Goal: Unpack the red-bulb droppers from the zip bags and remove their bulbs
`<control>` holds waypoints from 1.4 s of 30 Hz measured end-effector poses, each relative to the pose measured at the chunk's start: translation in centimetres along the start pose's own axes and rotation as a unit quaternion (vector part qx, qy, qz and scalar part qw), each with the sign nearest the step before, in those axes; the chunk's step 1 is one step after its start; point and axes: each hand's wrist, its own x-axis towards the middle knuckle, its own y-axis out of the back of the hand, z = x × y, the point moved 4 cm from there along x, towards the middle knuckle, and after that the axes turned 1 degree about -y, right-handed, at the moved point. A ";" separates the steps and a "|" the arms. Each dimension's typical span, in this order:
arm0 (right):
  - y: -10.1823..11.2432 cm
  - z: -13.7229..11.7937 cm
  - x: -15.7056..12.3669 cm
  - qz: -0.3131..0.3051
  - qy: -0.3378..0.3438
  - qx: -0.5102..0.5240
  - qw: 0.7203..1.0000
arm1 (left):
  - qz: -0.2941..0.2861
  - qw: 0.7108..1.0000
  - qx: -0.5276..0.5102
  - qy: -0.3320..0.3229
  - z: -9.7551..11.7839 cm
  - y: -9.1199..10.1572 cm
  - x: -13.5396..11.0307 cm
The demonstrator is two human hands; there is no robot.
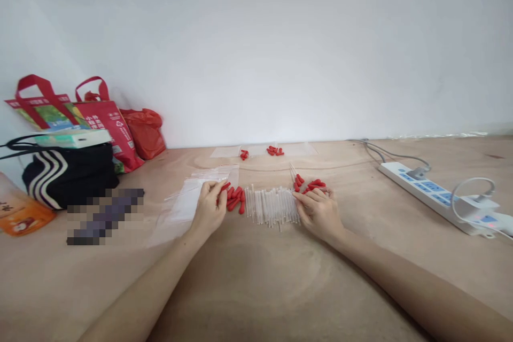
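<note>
My left hand pinches a red rubber dropper bulb between thumb and fingertips. Just right of it lies a small pile of red bulbs. Many clear thin glass tubes lie side by side in the middle. At their right end, my right hand has thumb and forefinger closed in a pinch; what sits between them is too small to make out. Behind that hand are more red bulbs and droppers with slim clear tubes pointing away. Clear plastic bags lie flat beside my left hand.
Further back, more red-bulbed pieces rest by clear bags. On the right is a white power strip with plugs and cables. At left stand red shopping bags, a black striped bag and an orange packet.
</note>
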 end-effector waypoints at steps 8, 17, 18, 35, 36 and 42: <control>-1.8 -0.8 1.1 -0.037 0.006 -0.065 0.997 | -0.059 0.988 0.033 0.140 -4.0 -0.1 1.3; -1.6 -1.3 0.6 -0.121 0.032 -0.034 0.992 | -0.059 0.991 0.104 0.052 -3.4 -0.6 1.4; -1.5 -1.3 0.6 -0.128 0.032 -0.031 0.991 | -0.038 0.993 0.111 0.031 -2.7 -0.4 1.3; -2.1 5.8 2.9 -0.179 -0.208 -0.076 0.959 | -0.150 0.962 0.012 -0.226 8.3 -4.7 -1.9; -2.5 6.3 3.3 -0.199 -0.225 -0.082 0.950 | -0.147 0.963 0.013 -0.227 8.3 -4.8 -1.9; -4.8 7.9 5.5 -0.311 -0.318 -0.114 0.888 | -0.124 0.967 0.007 -0.221 8.1 -4.7 -1.9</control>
